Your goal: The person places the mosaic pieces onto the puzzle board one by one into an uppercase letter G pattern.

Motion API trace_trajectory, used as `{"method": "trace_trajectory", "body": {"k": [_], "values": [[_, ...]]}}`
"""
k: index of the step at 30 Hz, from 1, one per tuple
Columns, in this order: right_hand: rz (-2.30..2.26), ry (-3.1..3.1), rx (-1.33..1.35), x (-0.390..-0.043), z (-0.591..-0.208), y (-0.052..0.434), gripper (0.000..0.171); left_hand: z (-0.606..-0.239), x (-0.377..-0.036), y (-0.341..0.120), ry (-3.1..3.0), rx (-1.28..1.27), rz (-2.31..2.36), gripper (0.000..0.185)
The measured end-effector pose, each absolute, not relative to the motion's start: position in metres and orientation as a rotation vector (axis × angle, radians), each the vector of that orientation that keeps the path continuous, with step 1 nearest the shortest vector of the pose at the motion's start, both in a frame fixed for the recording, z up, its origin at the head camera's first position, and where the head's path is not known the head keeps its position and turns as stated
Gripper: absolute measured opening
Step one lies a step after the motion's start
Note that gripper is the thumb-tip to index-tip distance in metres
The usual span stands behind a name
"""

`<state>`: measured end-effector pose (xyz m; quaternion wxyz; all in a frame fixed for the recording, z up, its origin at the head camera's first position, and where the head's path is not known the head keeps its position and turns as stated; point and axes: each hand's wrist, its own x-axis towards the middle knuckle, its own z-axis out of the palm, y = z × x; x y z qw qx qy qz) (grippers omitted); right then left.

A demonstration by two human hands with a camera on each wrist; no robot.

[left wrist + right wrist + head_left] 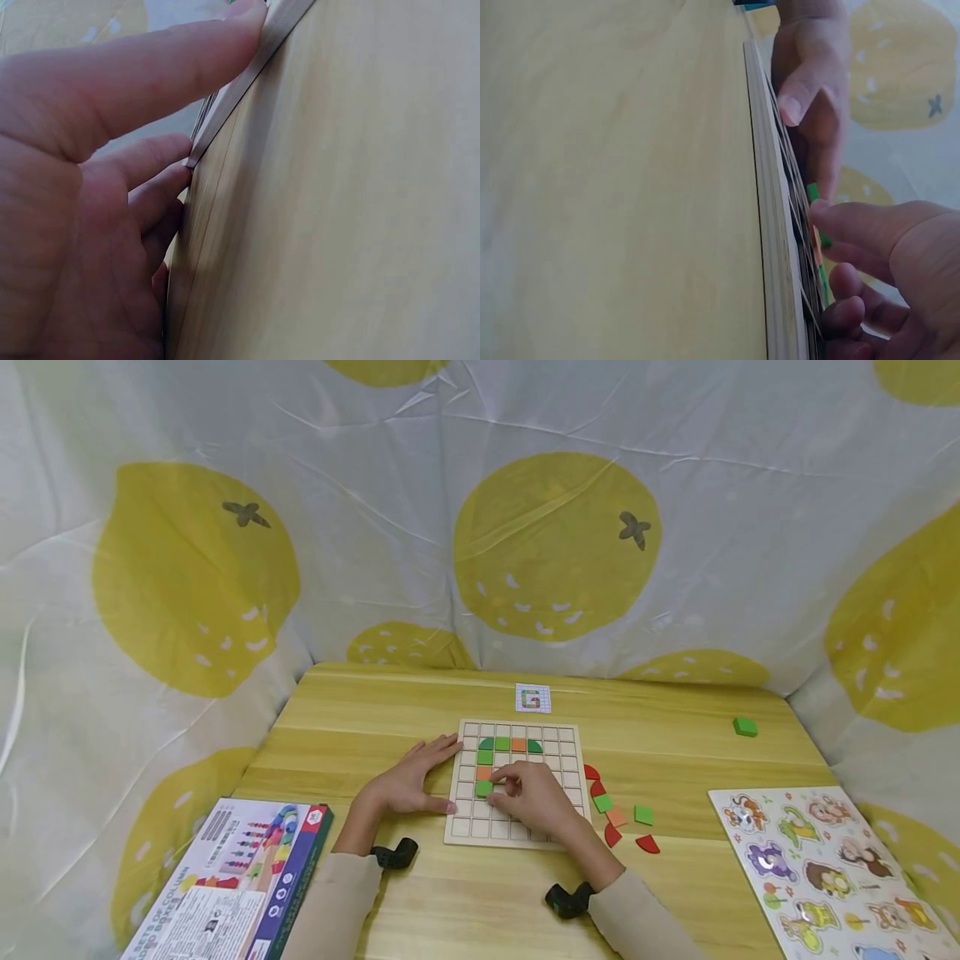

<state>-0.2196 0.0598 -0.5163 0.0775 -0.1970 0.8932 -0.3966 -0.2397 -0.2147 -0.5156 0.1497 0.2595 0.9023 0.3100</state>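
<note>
Green square tile (pixel 483 787), flat on gridded board (pixel 570 752), pinched by right hand (pixel 536 799) fingers.

A small card (pixel 533 698) is lying on the bench (pixel 390 710) and is showing a big letter G made of coloured squares. A box (pixel 232 881) at the left corner is showing words along its edge; they seem to begin "SETS OF COLOR", but the rest is too small to read.
</note>
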Motion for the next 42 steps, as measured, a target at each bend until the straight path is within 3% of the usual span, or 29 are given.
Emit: {"method": "trace_trajectory", "body": {"k": [28, 42], "values": [[-1.201, 2.709, -0.584, -0.218, -0.513, 0.061, 0.023, -0.516, -0.244, -0.212, 2.598, 0.738, 0.889, 0.100], [-1.331, 2.709, -0.457, -0.217, -0.510, 0.098, 0.021, -0.519, -0.241, -0.214, 2.602, 0.747, 0.856, 0.104]]}}
